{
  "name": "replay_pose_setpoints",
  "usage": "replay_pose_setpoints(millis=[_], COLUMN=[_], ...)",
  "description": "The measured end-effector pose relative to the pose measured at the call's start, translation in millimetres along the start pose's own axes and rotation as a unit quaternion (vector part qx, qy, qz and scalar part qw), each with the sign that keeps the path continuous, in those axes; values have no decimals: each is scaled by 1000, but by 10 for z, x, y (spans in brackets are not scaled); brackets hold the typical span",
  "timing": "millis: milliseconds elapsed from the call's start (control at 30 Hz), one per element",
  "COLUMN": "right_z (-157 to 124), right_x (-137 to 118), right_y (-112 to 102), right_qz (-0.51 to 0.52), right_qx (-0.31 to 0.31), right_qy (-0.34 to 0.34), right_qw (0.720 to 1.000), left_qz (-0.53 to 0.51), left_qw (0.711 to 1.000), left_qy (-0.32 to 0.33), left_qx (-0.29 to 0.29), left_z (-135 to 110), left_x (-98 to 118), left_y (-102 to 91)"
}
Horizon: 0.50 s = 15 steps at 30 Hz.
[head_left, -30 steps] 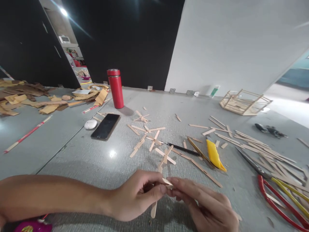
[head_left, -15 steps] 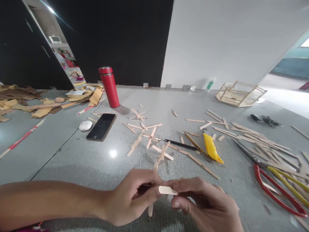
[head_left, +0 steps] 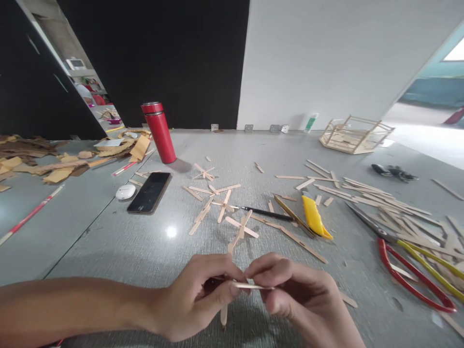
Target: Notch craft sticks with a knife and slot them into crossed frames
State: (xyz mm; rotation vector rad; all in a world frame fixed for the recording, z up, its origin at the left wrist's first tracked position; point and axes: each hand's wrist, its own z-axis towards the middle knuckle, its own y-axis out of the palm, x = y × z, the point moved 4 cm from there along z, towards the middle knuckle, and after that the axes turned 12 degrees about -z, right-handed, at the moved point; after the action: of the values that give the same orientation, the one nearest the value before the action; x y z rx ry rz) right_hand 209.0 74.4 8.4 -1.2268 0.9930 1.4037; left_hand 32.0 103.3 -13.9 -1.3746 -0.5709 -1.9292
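Note:
My left hand (head_left: 197, 299) and my right hand (head_left: 295, 295) meet low in the middle of the view, both closed on crossed wooden craft sticks (head_left: 250, 286). One stick lies flat between my fingertips; another stick (head_left: 224, 315) hangs down below my left hand. Just beyond my hands lie several glued stick crosses (head_left: 242, 227) on the grey table (head_left: 126, 241). A black pen (head_left: 268, 213) and a yellow utility knife (head_left: 313, 217) rest past them.
A red flask (head_left: 158, 132), a black phone (head_left: 149, 193) and a white earbud case (head_left: 125, 192) stand at left. Loose sticks (head_left: 380, 203) and red-and-yellow-handled scissors (head_left: 409, 270) spread at right. A stick frame (head_left: 353, 134) sits far right; cardboard scraps (head_left: 54, 162) pile far left.
The short stick between my fingertips has turned from a tilted, face-up pose to lying flat and edge-on. The view has shifted slightly to the right.

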Motion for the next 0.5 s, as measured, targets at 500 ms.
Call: replay_pose_setpoints(millis=[500], right_z=[-23], right_x=[-113], right_y=[-8], right_qz=[-110], right_qx=[-19], right_qy=[-93], right_qw=[989], left_qz=[7], left_qw=[1000], left_qy=[10], left_qx=[-7], left_z=[-47], left_x=[8], left_y=[15])
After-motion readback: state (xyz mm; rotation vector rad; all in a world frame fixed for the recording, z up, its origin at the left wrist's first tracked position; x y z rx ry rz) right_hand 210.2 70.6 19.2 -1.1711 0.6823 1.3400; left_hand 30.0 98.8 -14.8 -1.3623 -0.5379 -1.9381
